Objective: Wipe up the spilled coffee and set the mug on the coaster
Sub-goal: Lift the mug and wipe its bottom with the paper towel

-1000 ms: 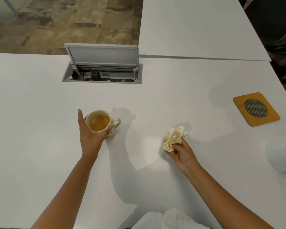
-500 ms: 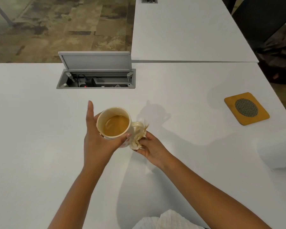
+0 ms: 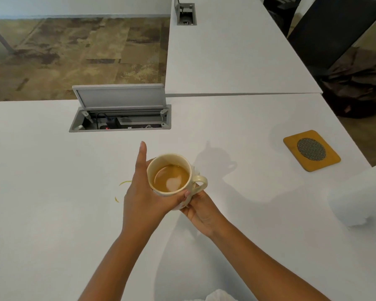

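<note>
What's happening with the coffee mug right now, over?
Left hand grips cream ceramic mug, lifted. Right hand under it; grip unclear. Thin coffee ring marks remain. Yellow square coaster unobstructed.

1 mug (image 3: 172, 178), 1 coaster (image 3: 311, 150), perhaps 2 coffee smears (image 3: 124, 183)

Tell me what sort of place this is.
Probably an office or meeting room. Long white tables butt together, a grey flip-up cable box with plugs is sunk into the near white tabletop, and patterned brown carpet tiles cover the floor.
</note>
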